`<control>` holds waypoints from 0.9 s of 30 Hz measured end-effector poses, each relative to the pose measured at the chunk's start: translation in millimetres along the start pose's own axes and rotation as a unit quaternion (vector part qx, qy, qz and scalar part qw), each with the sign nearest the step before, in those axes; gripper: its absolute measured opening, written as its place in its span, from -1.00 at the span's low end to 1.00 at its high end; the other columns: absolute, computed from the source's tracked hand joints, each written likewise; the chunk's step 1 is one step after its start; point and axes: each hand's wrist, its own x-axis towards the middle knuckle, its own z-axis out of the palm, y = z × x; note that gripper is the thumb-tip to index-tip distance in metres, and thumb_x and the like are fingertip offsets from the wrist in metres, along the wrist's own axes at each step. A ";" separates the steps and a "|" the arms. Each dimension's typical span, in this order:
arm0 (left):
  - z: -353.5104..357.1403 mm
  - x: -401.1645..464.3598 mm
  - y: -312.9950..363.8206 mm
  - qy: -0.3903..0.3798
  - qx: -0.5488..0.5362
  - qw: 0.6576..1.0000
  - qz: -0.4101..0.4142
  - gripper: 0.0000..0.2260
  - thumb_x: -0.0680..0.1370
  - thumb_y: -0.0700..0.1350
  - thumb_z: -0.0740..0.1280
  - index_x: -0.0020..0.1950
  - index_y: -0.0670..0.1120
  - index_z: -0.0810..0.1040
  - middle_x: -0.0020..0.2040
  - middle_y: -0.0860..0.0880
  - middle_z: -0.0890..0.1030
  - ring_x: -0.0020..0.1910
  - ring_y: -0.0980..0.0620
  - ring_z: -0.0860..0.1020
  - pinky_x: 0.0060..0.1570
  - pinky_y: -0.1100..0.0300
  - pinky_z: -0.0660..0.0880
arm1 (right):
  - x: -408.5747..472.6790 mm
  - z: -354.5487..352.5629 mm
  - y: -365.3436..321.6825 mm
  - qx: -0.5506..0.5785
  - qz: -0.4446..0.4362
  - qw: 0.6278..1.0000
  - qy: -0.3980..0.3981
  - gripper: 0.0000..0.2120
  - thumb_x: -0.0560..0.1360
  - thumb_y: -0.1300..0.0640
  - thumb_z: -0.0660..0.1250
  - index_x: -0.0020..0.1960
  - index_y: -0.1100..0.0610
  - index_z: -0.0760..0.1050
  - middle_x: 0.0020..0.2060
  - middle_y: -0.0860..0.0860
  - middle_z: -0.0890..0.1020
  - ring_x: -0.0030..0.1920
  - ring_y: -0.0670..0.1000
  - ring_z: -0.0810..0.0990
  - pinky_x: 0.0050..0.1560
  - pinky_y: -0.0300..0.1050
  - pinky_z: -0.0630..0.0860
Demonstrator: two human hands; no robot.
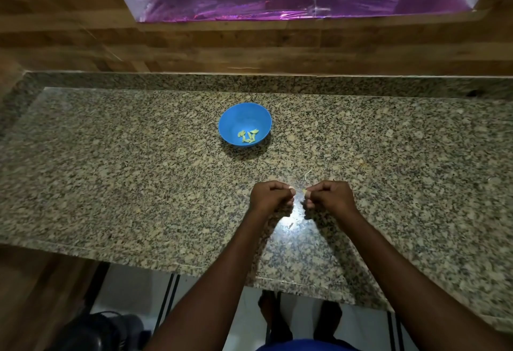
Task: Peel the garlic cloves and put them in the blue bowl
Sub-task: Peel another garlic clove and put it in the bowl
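Note:
The blue bowl [244, 123] stands on the granite counter [138, 170], a little beyond my hands, and holds several peeled pale-green garlic cloves [248, 135]. My right hand [329, 195] pinches a small garlic clove [305, 190] at its fingertips; only the clove's pale tip shows. My left hand [270, 196] is curled into a loose fist just left of it, thumb and forefinger together; I cannot make out anything between them. A thin strip of garlic skin [307, 174] lies on the counter just past my right hand.
A wood-panelled wall [249, 42] rises behind the counter, with a purple-lit window sill [291, 3] above it. The counter's front edge [177, 264] runs below my forearms. Dark objects sit on the floor at lower left [105, 328].

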 end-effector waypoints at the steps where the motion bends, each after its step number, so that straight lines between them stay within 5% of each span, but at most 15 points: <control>1: -3.1 3.4 -0.9 0.019 0.027 0.999 0.009 -0.92 0.40 -0.27 0.54 -0.22 -0.20 0.66 -0.35 -0.22 0.65 -0.35 -0.11 0.61 -0.21 -0.07 0.63 | 0.7 0.1 1.8 0.000 0.005 1.000 -0.004 -0.96 0.45 0.42 0.43 -0.14 0.42 0.59 -0.33 0.34 0.64 -0.42 0.15 0.64 -0.30 0.32 0.63; 6: -21.3 19.9 -4.1 0.143 0.254 0.944 0.155 -0.90 0.44 -0.24 0.46 -0.11 -0.08 0.74 -0.23 -0.04 0.72 -0.28 0.08 0.64 -0.22 0.30 0.54 | -0.1 -0.5 5.7 -0.033 -0.022 0.999 0.009 -0.92 0.48 0.41 0.41 -0.16 0.43 0.57 -0.34 0.35 0.62 -0.46 0.12 0.57 -0.29 0.32 0.63; 10: -22.3 21.2 -8.3 0.169 0.335 0.910 0.177 -0.74 0.56 -0.23 0.34 0.22 -0.13 0.67 0.09 -0.12 0.71 0.02 -0.06 0.67 0.02 0.24 0.51 | 9.1 -4.7 7.9 -0.253 -0.117 0.960 0.036 -0.90 0.39 0.33 0.45 -0.29 0.21 0.64 -0.46 0.03 0.65 -0.48 -0.16 0.59 -0.38 -0.28 0.56; 13: -12.8 11.5 -15.5 0.176 0.389 0.880 0.207 -0.70 0.60 -0.19 0.28 0.32 -0.08 0.61 0.16 -0.11 0.68 0.08 -0.10 0.64 0.07 0.11 0.53 | 24.8 -5.8 7.7 -0.405 -0.129 0.905 0.025 -0.87 0.28 0.26 0.49 -0.38 0.11 0.61 -0.47 -0.08 0.62 -0.41 -0.15 0.58 -0.33 -0.24 0.55; 16: 1.6 5.0 -30.7 0.112 0.430 0.860 0.251 -0.74 0.60 -0.17 0.28 0.25 -0.06 0.63 0.13 -0.10 0.67 0.07 -0.10 0.62 0.07 0.06 0.53 | 37.3 -0.1 1.3 -0.497 -0.120 0.859 -0.001 -0.90 0.27 0.26 0.46 -0.39 0.19 0.57 -0.46 0.07 0.60 -0.37 0.04 0.61 -0.29 -0.12 0.59; 20: 11.1 2.7 -40.6 0.083 0.478 0.837 0.253 -0.89 0.51 -0.25 0.24 -0.20 -0.09 0.45 -0.21 -0.06 0.52 -0.19 -0.12 0.53 -0.25 0.05 0.42 | 41.1 11.9 -17.2 -0.554 -0.098 0.827 -0.015 -0.78 0.32 0.25 0.46 -0.39 0.20 0.43 -0.47 0.06 0.42 -0.25 0.15 0.62 -0.29 -0.13 0.47; 22: 10.6 2.3 -39.6 0.080 0.476 0.839 0.251 -0.84 0.47 -0.27 0.22 -0.26 -0.08 0.31 -0.28 -0.01 0.41 -0.26 -0.08 0.44 -0.31 0.09 0.30 | 39.4 15.5 -22.0 -0.562 -0.094 0.821 -0.015 -0.73 0.36 0.26 0.43 -0.36 0.19 0.34 -0.36 0.08 0.47 -0.12 0.17 0.63 -0.24 -0.12 0.45; 25: 8.7 4.8 -39.6 0.080 0.471 0.842 0.249 -0.87 0.46 -0.26 0.21 -0.25 -0.10 0.33 -0.26 -0.02 0.43 -0.26 -0.07 0.44 -0.31 0.08 0.30 | 35.3 20.3 -23.8 -0.602 -0.116 0.790 -0.009 -0.90 0.42 0.26 0.39 -0.12 0.20 0.47 -0.03 0.16 0.61 0.09 0.19 0.62 -0.05 -0.05 0.55; 27: 9.8 6.1 -39.8 0.079 0.473 0.840 0.254 -0.88 0.47 -0.26 0.21 -0.24 -0.08 0.37 -0.22 -0.04 0.46 -0.22 -0.08 0.47 -0.29 0.08 0.32 | 32.6 23.5 -20.4 -0.628 -0.149 0.764 -0.005 -0.85 0.45 0.25 0.38 0.02 0.20 0.51 0.04 0.16 0.62 0.11 0.18 0.62 0.00 -0.04 0.56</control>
